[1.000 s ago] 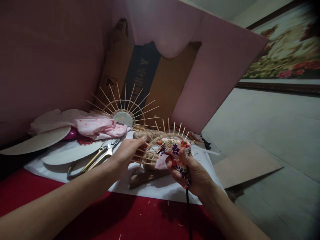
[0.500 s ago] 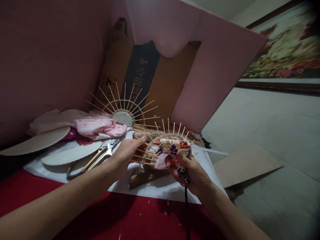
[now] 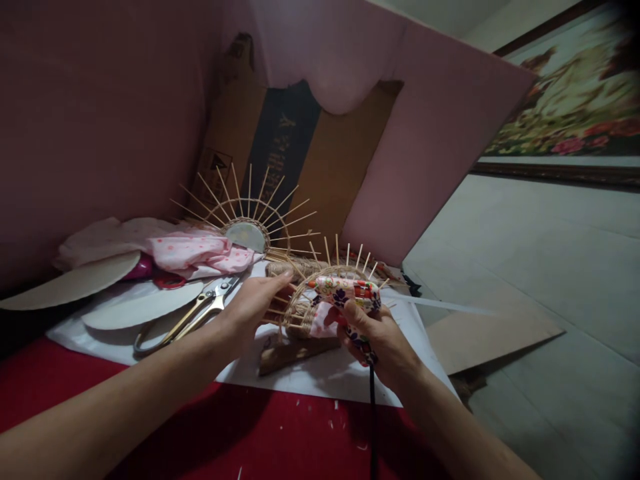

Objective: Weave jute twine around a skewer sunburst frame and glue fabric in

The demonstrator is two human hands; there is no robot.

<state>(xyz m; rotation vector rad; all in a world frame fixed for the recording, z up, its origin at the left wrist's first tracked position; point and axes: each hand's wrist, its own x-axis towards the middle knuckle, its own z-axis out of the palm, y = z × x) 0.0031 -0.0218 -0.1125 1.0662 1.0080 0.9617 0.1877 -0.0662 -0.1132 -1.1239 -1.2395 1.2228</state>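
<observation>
My left hand (image 3: pixel 255 303) is closed on the left side of a half-round woven frame (image 3: pixel 300 293) made of thin sticks and twine; the fingertips are partly hidden behind it. In my right hand (image 3: pixel 377 327) is a glue gun (image 3: pixel 345 293) with a flowered pattern, its fingers wrapped round the handle and its orange nozzle pointing left at the frame's woven band. A black cord hangs down from the handle, and a clear glue stick (image 3: pixel 445 305) sticks out behind. Pink dotted cloth (image 3: pixel 325 319) shows below the gun.
Shears (image 3: pixel 200 310) lie left of my hands, beside white half-round boards (image 3: pixel 145 307) and dotted cloth (image 3: pixel 195 250). Another stick-and-twine half-round (image 3: pixel 245 210) stands at the back. A rough piece of wood (image 3: pixel 295 353) and a twine roll (image 3: pixel 300 268) lie near the frame. Pink panels (image 3: pixel 430 133) rise behind.
The glue gun has shifted very slightly, and more of the glue stick shows behind it on the right. My left hand and the woven frame stay almost in place.
</observation>
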